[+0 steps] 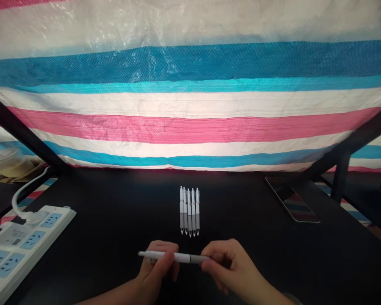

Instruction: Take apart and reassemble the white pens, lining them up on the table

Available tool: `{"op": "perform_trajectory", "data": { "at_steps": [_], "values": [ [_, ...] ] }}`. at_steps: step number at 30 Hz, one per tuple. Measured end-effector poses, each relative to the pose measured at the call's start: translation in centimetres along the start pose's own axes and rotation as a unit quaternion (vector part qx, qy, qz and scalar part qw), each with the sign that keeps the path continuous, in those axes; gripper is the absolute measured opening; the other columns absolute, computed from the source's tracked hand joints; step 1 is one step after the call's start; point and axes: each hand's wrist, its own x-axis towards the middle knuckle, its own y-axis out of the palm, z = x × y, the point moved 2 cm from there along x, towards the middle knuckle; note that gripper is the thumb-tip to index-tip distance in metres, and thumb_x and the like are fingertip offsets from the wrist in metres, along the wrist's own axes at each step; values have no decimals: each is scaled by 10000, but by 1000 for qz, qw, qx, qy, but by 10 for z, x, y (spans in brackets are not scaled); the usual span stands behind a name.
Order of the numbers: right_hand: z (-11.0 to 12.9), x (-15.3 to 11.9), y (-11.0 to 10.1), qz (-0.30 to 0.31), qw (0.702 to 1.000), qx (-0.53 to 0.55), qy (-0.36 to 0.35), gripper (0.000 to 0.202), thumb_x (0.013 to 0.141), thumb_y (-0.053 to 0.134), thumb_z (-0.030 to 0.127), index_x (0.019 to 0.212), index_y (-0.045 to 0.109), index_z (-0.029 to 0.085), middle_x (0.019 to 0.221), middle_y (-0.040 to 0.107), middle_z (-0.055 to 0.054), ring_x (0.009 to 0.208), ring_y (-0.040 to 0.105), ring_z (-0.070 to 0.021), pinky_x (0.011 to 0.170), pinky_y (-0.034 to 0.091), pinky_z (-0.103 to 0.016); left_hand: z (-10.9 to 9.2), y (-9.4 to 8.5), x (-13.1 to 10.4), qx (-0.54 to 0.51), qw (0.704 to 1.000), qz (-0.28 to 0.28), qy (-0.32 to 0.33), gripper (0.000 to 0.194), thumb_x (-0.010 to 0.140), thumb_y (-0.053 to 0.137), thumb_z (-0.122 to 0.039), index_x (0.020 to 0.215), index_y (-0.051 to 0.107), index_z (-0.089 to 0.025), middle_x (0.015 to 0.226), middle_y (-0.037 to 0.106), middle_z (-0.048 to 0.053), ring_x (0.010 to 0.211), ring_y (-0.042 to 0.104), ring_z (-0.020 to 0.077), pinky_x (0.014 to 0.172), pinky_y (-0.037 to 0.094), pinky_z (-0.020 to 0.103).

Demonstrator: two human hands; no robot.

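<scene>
A white pen with a grey grip (182, 257) lies level across both hands, its clicker end pointing left. My left hand (157, 262) is closed around the white barrel, thumb on top. Thumb and fingers of my right hand (230, 264) pinch the grey grip and hide the tip. Just beyond the hands, several matching white and grey pens (189, 212) lie side by side on the black table (130, 220), tips toward me and clickers away.
On the left sits a white power strip (34, 241) with a plugged-in cable (16, 199). A dark phone (292, 200) lies at the right. Black frame bars (28, 133) slope along both sides. A striped plastic sheet (190, 127) hangs behind, and a clear cup (9, 163) stands far left.
</scene>
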Motion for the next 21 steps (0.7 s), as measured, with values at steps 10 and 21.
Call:
{"op": "perform_trajectory", "data": {
  "at_steps": [10,21],
  "values": [
    [-5,-1,2,78,992,98,-9,596,922,388,621,700,625,121,524,594,-23,384,521,-81,386,323,-170,-10,6,6,-13,998,47,48,643,963,327,-509,502,605,-156,511,441,5,501,416,128,534,344,270],
    [-5,4,-2,91,983,160,14,439,853,563,565,673,521,166,468,557,32,316,422,-45,339,262,-147,-9,5,7,-9,997,50,64,638,971,331,-487,512,616,-147,530,435,5,509,417,124,529,320,267]
  ]
}}
